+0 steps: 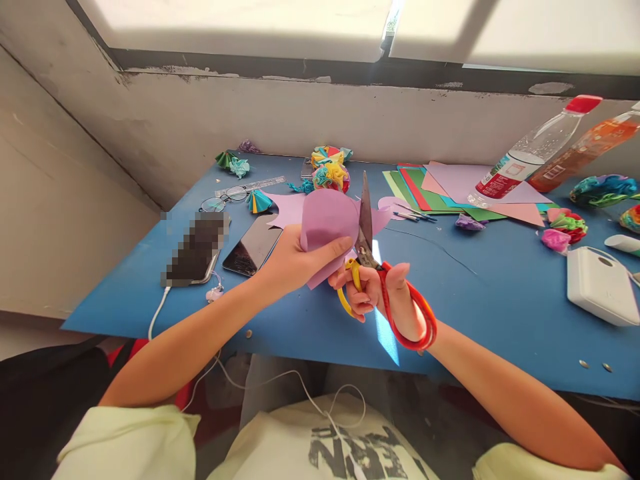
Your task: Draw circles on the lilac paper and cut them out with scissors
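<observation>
My left hand (295,263) pinches a curled sheet of purple paper (330,217), thumb in front and the other fingers hidden behind it. In my right hand (373,290) is a pair of scissors (366,223), blades pointing up against the paper's right edge. A yellow loop sits round my right fingers, and a red loop (425,313) circles the base of that thumb. The blades look nearly closed; whether paper lies between them I cannot tell. Behind my left hand, more cut purple paper (285,208) lies on the blue table (475,313).
Two phones (195,250), glasses (225,198) and a clear ruler (257,185) lie to the left. Colourful paper flowers (331,177) stand at the back. Right: coloured sheets (460,175), pens (413,213), two bottles (525,157) and a white device (600,287). A white cable (295,373) crosses my lap.
</observation>
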`<action>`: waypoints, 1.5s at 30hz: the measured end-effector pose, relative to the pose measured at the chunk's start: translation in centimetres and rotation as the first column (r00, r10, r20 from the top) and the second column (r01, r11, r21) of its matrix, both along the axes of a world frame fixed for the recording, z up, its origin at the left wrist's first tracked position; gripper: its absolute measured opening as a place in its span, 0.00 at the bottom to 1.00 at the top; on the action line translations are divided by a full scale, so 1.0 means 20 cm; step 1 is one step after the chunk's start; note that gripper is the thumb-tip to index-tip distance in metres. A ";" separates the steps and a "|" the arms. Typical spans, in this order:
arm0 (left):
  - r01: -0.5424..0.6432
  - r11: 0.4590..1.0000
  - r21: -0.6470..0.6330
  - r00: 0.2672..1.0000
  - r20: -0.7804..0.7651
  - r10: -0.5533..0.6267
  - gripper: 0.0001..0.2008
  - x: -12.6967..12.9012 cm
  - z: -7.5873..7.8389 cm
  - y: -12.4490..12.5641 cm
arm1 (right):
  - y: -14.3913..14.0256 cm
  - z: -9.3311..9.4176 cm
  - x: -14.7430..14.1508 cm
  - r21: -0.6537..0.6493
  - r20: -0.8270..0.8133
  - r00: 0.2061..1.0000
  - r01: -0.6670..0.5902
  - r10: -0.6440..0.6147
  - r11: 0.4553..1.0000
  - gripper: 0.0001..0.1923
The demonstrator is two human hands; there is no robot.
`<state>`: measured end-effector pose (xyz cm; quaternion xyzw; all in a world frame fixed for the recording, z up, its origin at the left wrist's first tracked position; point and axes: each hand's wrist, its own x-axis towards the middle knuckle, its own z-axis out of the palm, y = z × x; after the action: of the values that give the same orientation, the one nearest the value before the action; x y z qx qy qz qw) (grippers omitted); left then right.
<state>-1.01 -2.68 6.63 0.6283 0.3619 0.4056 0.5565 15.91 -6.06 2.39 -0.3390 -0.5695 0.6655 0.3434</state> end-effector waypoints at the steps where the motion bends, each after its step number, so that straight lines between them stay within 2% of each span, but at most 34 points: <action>1: 0.004 1.000 0.000 1.000 0.000 -0.004 0.12 0.00 0.00 0.00 | 0.00 -0.01 0.00 0.007 -0.008 1.000 -0.006 0.006 1.000 0.49; 8: 0.002 1.000 -0.030 0.998 -0.063 -0.004 0.13 -0.02 0.01 0.01 | 0.00 -0.08 0.04 0.045 -0.049 0.999 -0.018 0.020 0.999 0.44; 16: 0.010 0.998 -0.062 0.995 -0.098 -0.016 0.14 -0.05 0.01 0.04 | -0.01 -0.05 0.03 -0.004 -0.039 0.998 0.052 -0.052 0.999 0.41; 23: 0.014 0.997 -0.073 0.991 -0.129 -0.024 0.15 -0.06 0.02 0.05 | -0.01 -0.07 0.03 -0.031 -0.056 0.995 0.082 -0.084 0.996 0.39; 30: 0.044 0.993 -0.109 0.993 -0.102 -0.056 0.11 -0.09 0.05 0.08 | 0.00 -0.09 0.04 0.027 -0.026 0.996 0.087 -0.086 0.996 0.36; 41: 0.077 0.989 -0.125 0.982 -0.161 -0.097 0.13 -0.12 0.07 0.11 | 0.00 -0.08 0.02 -0.009 0.026 0.990 0.139 -0.139 0.990 0.35; 45: -0.037 0.989 -0.142 0.995 -0.101 0.023 0.11 -0.13 0.07 0.12 | 0.00 -0.05 0.03 -0.026 0.054 0.988 0.149 -0.148 0.988 0.37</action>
<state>-3.58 -0.34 8.06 0.6004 0.4267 0.3554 0.5754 16.42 -6.01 1.43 -0.4027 -0.5414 0.6373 0.3722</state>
